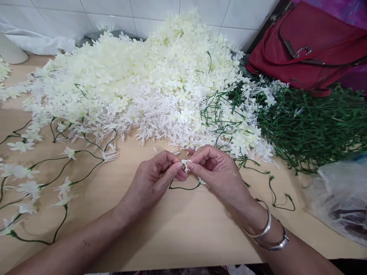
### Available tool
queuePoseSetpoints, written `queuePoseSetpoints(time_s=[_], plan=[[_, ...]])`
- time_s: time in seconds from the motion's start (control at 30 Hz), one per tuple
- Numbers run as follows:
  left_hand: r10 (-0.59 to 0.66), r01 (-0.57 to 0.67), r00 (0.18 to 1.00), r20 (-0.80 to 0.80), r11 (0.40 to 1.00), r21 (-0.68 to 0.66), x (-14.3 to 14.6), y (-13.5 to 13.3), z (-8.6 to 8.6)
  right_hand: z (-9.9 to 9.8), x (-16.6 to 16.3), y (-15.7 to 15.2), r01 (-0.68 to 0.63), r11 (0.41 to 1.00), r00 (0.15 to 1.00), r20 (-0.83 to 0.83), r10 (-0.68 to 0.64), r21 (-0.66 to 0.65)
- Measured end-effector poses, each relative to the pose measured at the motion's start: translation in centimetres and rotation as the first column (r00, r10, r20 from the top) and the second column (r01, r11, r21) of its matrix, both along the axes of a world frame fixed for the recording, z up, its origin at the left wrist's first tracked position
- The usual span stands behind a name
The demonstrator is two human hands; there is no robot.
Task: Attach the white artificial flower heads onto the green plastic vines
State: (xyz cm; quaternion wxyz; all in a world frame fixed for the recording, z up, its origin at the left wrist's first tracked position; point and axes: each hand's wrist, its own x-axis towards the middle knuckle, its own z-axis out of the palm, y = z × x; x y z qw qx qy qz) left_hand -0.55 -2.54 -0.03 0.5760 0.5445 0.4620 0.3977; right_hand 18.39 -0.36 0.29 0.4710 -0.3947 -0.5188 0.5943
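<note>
My left hand [156,173] and my right hand [213,170] meet above the wooden table [177,229], fingertips pinched together. Between them sits a small white artificial flower [186,163]. A thin green plastic stem [183,188] hangs below the fingers and curves across under both hands. Two silver bangles [268,231] ring my right wrist. Just beyond the hands lies a big heap of white and cream artificial flowers [149,80].
Finished green stems with white flowers [43,175] spread over the table's left side. A pile of bare green stems [312,126] lies at the right, a red handbag [309,46] behind it, a clear plastic bag [341,198] at the right edge. White tiled wall at the back.
</note>
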Motion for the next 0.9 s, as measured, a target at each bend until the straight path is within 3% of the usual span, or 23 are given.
queuePoseSetpoints(time_s=[0.4,0.6,0.77,0.9], plan=[[0.024,-0.024,1.000,-0.020,0.999,0.032,0.0,-0.2,-0.1,-0.3,-0.3,-0.2,-0.008,0.999,1.000,0.021,0.009,-0.051],[-0.051,0.051,0.999,-0.005,0.999,0.016,0.0,0.0,0.2,0.0,0.4,0.3,-0.018,0.993,1.000,0.019,0.020,-0.113],[-0.079,0.080,0.996,-0.032,0.996,0.029,-0.1,0.1,0.7,0.2,1.4,0.8,-0.163,0.974,0.987,-0.037,0.159,-0.159],[-0.076,0.077,0.997,-0.024,0.997,0.014,0.0,0.1,0.9,0.2,1.7,1.0,-0.185,0.977,0.983,-0.034,0.183,-0.101]])
